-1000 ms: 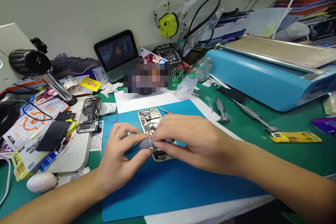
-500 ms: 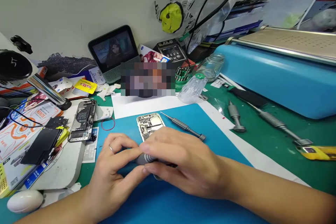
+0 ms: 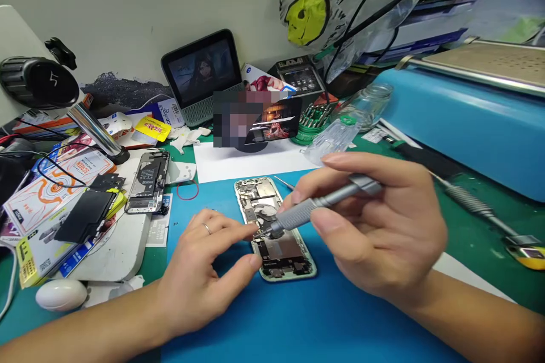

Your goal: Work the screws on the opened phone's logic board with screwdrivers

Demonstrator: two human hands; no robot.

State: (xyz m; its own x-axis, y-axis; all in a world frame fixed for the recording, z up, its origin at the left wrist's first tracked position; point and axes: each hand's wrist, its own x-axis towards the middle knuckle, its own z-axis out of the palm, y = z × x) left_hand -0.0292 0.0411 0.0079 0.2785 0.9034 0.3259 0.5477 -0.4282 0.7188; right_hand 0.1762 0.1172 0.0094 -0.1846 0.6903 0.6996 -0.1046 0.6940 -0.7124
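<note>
1. my left hand [image 3: 202,272] has thumb and forefinger parted, the forefinger at the phone's nine o'clock edge.
2. the opened smartphone [image 3: 279,250] lies mid-mat; opening looks done, inner work seems unfinished, remaining screws i can't tell.
3. my right hand [image 3: 385,232] pinches a grey screwdriver [image 3: 298,214], handle toward two o'clock.
4. edges: stripped phone assembly [image 3: 147,181] at ten, room on the blue mat [image 3: 272,323] at six, blue machine [image 3: 460,125] at two.
</note>
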